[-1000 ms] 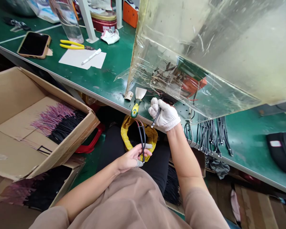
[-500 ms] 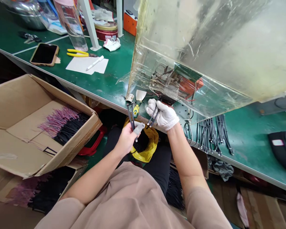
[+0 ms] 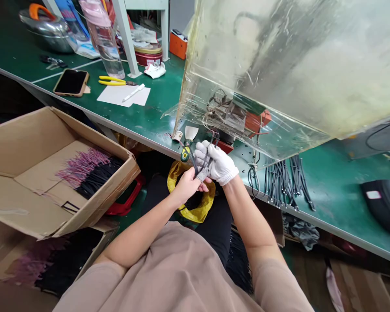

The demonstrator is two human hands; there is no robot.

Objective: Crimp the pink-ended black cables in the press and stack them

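Observation:
My left hand (image 3: 190,185), bare apart from a grey covering on a fingertip, is closed on short black cables (image 3: 192,159) that point up and away from me. Close against it, my right hand (image 3: 217,162) in a white glove is closed on more black cables (image 3: 211,156). The hands meet at the bench edge, above a yellow bag (image 3: 205,208) that lies open between my knees. A scraper with a green and yellow handle (image 3: 185,153) lies just beyond my left hand. Fingers hide where the cables are gripped.
A cloudy plastic shield (image 3: 273,65) hangs over an orange-red device (image 3: 256,123) ahead. Bundles of black cables (image 3: 281,184) lie along the bench edge at right. A cardboard box (image 3: 29,151) with pink-ended cables stands at left. Pliers (image 3: 113,81), a pen and a phone (image 3: 72,82) lie on the bench.
My left hand has moved right and slightly up with its cables, closing the gap to my gloved right hand. The view has shifted slightly.

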